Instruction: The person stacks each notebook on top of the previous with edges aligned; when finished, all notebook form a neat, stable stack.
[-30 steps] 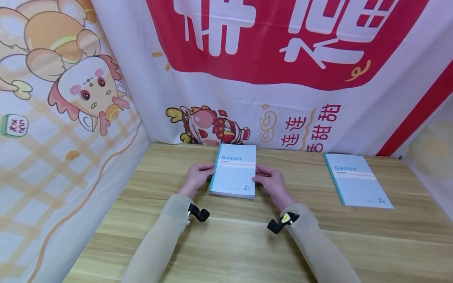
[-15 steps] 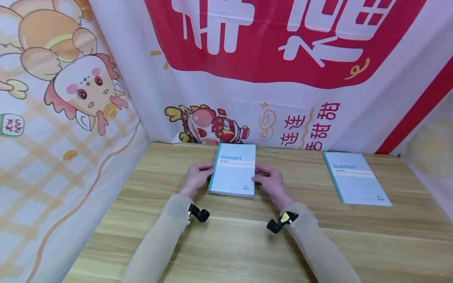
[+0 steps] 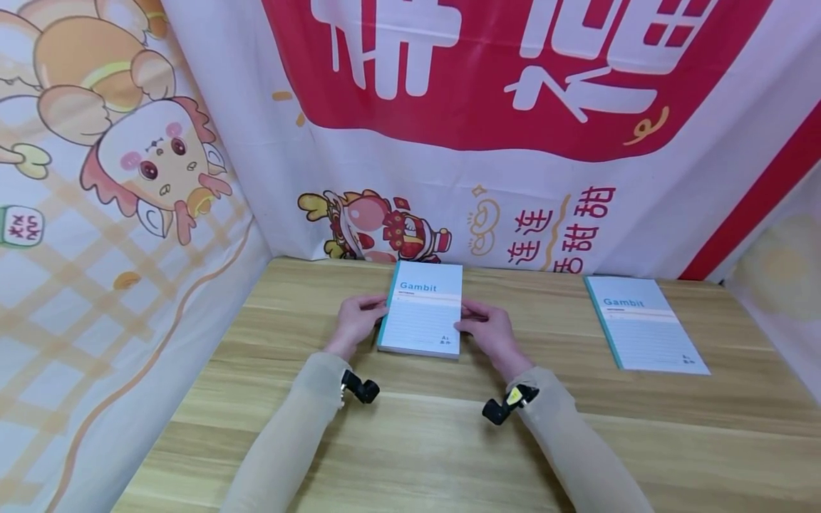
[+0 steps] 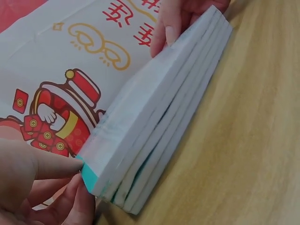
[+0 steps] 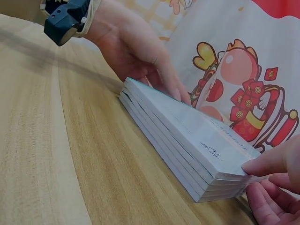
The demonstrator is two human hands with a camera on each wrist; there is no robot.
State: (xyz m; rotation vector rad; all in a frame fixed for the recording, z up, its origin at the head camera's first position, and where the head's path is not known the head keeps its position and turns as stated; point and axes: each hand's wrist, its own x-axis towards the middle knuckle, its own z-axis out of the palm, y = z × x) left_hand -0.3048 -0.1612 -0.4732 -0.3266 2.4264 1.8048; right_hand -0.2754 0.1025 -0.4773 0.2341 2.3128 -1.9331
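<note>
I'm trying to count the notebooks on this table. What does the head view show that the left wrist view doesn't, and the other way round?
Only the head view shows a single notebook lying flat to the right, apart from the hands, as well as both sleeves and the "Gambit" covers. Only the left wrist view shows that the stack of notebooks is several thin notebooks, about four or five, seen from its edge. Both show the left hand and right hand touching opposite sides of that stack on the wooden table, before the printed cloth backdrop.
</note>
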